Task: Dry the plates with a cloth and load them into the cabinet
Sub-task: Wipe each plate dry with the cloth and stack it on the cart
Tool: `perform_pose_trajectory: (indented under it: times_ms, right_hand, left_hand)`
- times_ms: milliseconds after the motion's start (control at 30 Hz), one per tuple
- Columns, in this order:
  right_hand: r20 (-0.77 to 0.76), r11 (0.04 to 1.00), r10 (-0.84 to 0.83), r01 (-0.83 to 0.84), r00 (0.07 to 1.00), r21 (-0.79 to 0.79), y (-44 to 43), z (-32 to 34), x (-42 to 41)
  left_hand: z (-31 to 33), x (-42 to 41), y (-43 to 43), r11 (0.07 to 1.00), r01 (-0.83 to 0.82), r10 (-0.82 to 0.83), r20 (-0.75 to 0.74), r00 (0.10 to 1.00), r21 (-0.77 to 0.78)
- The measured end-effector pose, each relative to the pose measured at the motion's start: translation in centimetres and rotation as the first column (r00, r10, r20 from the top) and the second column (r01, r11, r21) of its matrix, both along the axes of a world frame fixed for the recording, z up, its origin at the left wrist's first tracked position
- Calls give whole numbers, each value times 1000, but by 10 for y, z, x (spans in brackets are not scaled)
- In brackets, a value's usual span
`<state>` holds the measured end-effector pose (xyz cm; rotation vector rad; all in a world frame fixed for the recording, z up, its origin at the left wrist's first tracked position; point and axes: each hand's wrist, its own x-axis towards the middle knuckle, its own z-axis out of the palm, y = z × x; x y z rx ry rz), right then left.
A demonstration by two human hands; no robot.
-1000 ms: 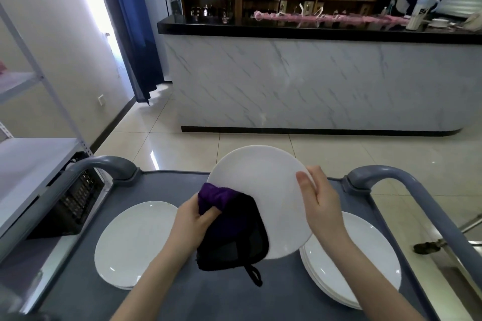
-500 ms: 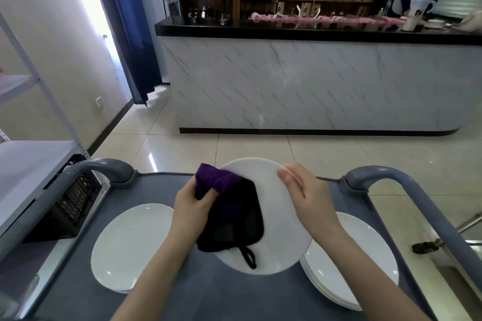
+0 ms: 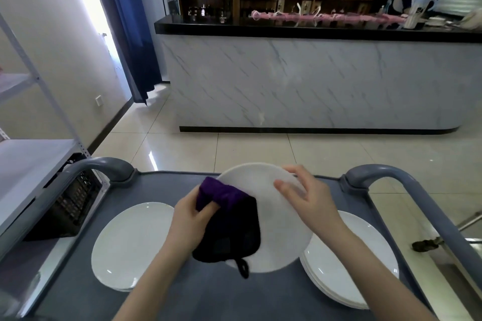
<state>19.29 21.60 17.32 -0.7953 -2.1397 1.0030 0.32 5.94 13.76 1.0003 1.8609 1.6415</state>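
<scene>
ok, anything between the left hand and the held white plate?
Yes: the dark purple cloth, gripped by the left hand, lies on the round white plate. The right hand grips the rim directly.

The held plate (image 3: 271,206) was plain white, without any pattern. The cloth (image 3: 229,227) against it was purple along its upper fold and black below, with a black loop. The single plate (image 3: 130,242) by the left edge of the cart surface (image 3: 167,185) and the stack of plates (image 3: 352,263) by its right edge were the same glossy white. The cart surface was slate grey-blue, its handles (image 3: 104,164) a lighter grey. The counter (image 3: 313,81) was white marble with thin grey veins, under a black countertop (image 3: 287,30) bearing a pink strip (image 3: 326,18). The curtain (image 3: 130,34) was deep blue, the floor (image 3: 339,154) cream tile.
</scene>
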Motion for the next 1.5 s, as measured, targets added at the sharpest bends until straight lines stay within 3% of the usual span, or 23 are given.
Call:
perform_pose_trajectory:
  times_ms: [100,200,300,367,500,600,667,833,933,1000,1100,1200,1300,1400,1500]
  right_hand:
    - [158,977,184,-198,970,83,-1,6,-9]
    - [177,968,150,-181,973,175,-9,-2,-13]
    - [14,990,27,-29,1000,140,-12,-10,-13]
    - [-115,991,-123,128,986,36,-15,-15,-11]
    - [-276,879,-467,406,840,-251,-33,-27,-19]
    - [-300,829,-547,457,781,-321,-36,-31,-21]
    - [-286,871,-483,422,827,-251,-30,-31,-15]
    - [-181,969,-247,244,952,-38,-4,-10,2]
    - [0,997,-20,19,1000,70,3,0,4]
    - [121,986,131,-142,984,87,0,1,0]
    - [99,981,158,-168,982,94,-5,0,-6]
    - [-29,998,30,-28,999,61,-5,-3,-2]
    - [-165,985,-166,155,972,-78,-4,-11,1]
    - [-281,909,-402,344,872,-234,-9,-19,-3]
    - [-249,890,-442,386,862,-243,-9,-27,-3]
  left_hand:
    - [11,-10,10,974,191,-216,-257,942,-119]
    - [9,-11,17,979,183,-202,-267,942,-95]
    - [1,-9,20,998,19,-25,-113,993,-53]
    - [-5,-5,18,993,-120,121,81,989,-16]
    - [-19,31,14,960,-275,224,461,859,46]
    - [-26,50,15,952,-305,243,531,811,29]
    - [-24,45,12,962,-271,237,461,855,10]
    - [-12,12,7,998,-59,61,99,993,-27]
    - [3,-3,12,996,47,-57,-152,987,-71]
    - [11,-6,18,983,148,-171,-260,950,-108]
    - [16,-3,28,977,175,-205,-321,925,-119]
    - [17,-3,30,996,65,-79,-251,965,-64]
    - [6,1,25,995,-60,58,-30,998,-76]
    - [-12,21,17,992,-87,109,254,961,-96]
    - [-23,39,10,995,-69,91,388,917,-68]
